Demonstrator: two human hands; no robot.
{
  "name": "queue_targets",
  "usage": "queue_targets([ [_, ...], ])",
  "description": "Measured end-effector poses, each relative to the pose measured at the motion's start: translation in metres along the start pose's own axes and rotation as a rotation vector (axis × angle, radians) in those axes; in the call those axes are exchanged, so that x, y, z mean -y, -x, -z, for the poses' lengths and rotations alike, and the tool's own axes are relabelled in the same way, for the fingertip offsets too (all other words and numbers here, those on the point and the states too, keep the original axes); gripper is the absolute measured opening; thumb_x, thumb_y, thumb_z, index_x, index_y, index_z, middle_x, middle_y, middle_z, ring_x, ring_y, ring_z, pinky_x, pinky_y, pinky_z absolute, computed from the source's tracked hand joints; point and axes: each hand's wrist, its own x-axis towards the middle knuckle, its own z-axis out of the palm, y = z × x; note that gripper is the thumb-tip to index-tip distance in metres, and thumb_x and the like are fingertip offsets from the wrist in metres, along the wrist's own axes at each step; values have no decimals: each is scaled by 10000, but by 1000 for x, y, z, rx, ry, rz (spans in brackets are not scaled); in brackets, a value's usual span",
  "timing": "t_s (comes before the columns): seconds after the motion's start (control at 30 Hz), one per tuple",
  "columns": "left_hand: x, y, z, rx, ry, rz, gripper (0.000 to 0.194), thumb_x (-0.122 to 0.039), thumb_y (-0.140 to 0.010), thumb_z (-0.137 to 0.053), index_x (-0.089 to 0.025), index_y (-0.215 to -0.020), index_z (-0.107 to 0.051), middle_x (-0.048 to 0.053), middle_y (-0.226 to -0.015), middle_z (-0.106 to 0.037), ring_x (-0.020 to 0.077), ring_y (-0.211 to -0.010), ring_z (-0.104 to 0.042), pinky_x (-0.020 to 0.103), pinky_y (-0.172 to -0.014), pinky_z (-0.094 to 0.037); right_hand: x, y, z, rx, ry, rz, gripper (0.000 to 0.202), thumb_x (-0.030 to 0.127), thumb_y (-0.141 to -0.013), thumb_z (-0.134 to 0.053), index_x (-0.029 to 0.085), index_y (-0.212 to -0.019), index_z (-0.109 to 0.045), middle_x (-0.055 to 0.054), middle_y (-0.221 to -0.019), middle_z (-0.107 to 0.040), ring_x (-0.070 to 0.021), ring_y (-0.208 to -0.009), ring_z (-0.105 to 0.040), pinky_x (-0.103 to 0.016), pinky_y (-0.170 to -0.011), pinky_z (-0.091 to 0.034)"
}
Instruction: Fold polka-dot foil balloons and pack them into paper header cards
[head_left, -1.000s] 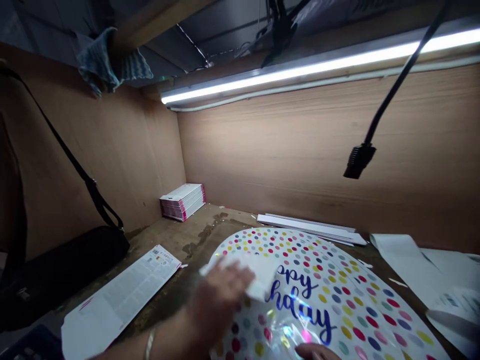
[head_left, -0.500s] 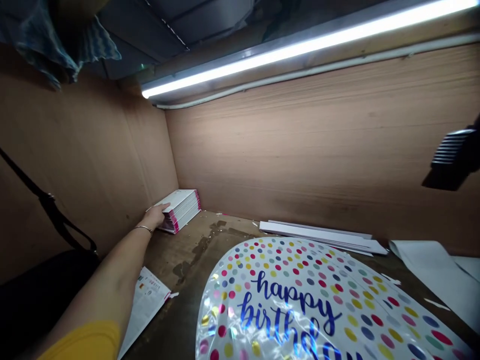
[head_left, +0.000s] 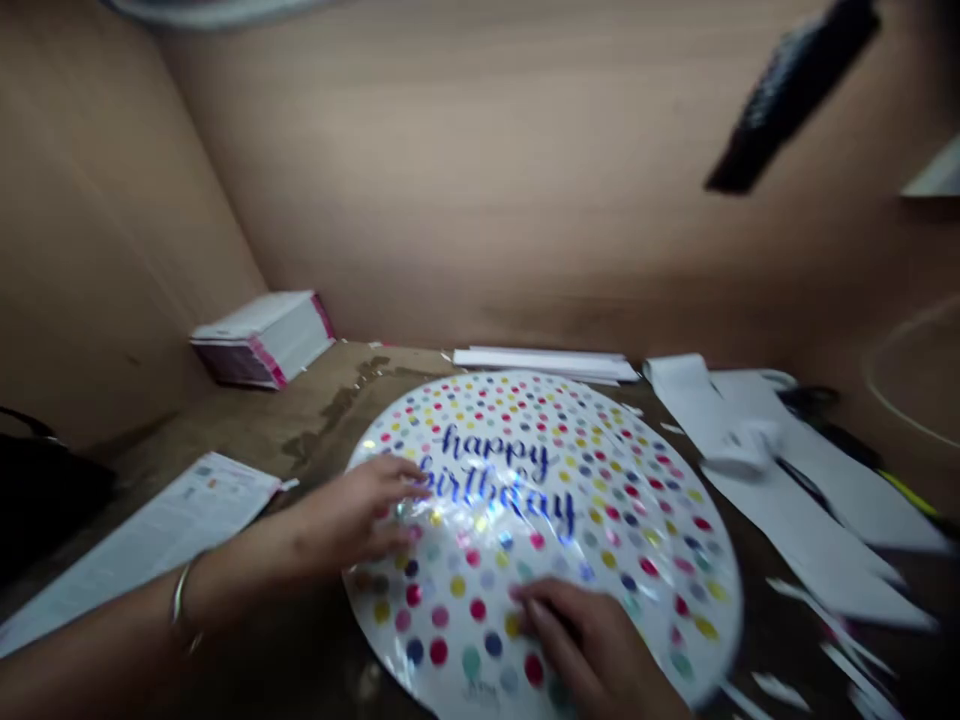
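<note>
Both hands at the dotted round sheet (head_left: 525, 500) lettered "happy birthday", which lies near, centre of the bench. Left hand (head_left: 367, 510): forearm in from near left, slanting up to the right, bracelet (head_left: 180, 605) at wrist, palm down, fingers spread and loose over the sheet's left edge; nothing gripped, contact unclear. Right hand (head_left: 592, 640): in from the near edge, back of hand up, fingers curled, index and thumb close together over the sheet's near right part; can't tell if it pinches the film.

Left to right around them: black bag (head_left: 52, 500) at the left edge; printed white card (head_left: 161, 545), near left; white stack with pink edges (head_left: 270, 335), far left corner; white strips (head_left: 544, 362), far side, just beyond the sheet; white paper pieces (head_left: 787, 530), right, beside the sheet; black plug (head_left: 787, 100) hanging upper right, blurred.
</note>
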Motion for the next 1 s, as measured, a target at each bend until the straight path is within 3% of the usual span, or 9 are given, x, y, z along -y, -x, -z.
queue_targets([
  [0.07,-47,25,-38,135,15,-294,684,-433,-682,-742,-310,-1304,-483,56,-1336,-508,286,-1226,-454,432,-1023,-388,4,9,11,-25,111,68,310,335,-908,-406,215,-1038,-660,-55,-946,-702,-182,-865,-650,-293,-786,-518],
  [0.13,-71,46,-60,106,-21,-414,673,-440,-742,-694,-260,-1340,-443,100,-1311,-529,304,-1224,-455,449,-990,-421,3,23,24,-24,348,127,300,251,-893,-421,210,-1093,-642,-81,-1080,-672,-215,-1000,-618,-359,-879,-493],
  [0.23,-78,64,-73,-8,-125,-543,376,-246,-908,-490,-193,-1280,-503,113,-1188,-618,262,-1124,-544,386,-918,-482,-4,50,39,67,643,148,325,187,-875,-432,224,-1118,-643,-91,-1200,-624,-250,-1102,-576,-439,-942,-466],
  [0.33,-79,67,-72,-55,-199,-641,356,-69,-903,-340,-132,-1164,-574,128,-1052,-670,228,-946,-622,347,-818,-514,-16,71,42,96,740,152,373,174,-876,-435,224,-1210,-593,-85,-1288,-567,-239,-1175,-531,-437,-989,-443],
  [0.4,-83,63,-70,-48,-126,-555,324,-77,-896,-340,-140,-1057,-615,112,-967,-680,207,-849,-629,318,-743,-514,-24,78,41,72,756,151,398,173,-876,-437,210,-1253,-557,-89,-1323,-536,-236,-1210,-500,-437,-1008,-429],
  [0.63,-88,36,-58,197,519,166,109,-257,-775,-595,-163,-720,-591,-1,-720,-624,142,-677,-581,215,-587,-444,-26,81,42,-114,632,212,310,201,-890,-446,215,-1160,-598,-96,-1230,-578,-221,-1150,-522,-426,-961,-463],
  [0.7,-91,28,-56,203,525,155,128,-285,-796,-572,-170,-830,-616,6,-757,-621,145,-683,-573,221,-586,-434,-19,79,37,-177,573,248,268,183,-887,-456,211,-1097,-620,-99,-1142,-598,-213,-1088,-537,-404,-919,-477],
  [0.87,-109,16,-65,121,362,-197,198,-160,-792,-490,-202,-894,-654,23,-858,-616,149,-771,-551,245,-701,-407,1,67,12,-117,439,336,207,146,-884,-457,206,-943,-647,-69,-946,-596,-192,-919,-535,-346,-792,-478],
  [1.0,-110,9,-74,70,714,173,195,-280,-804,-479,-159,-716,-604,-1,-668,-582,129,-621,-506,217,-561,-385,5,58,6,-135,430,329,188,159,-884,-460,199,-932,-637,-65,-911,-571,-194,-881,-509,-351,-781,-457],
])
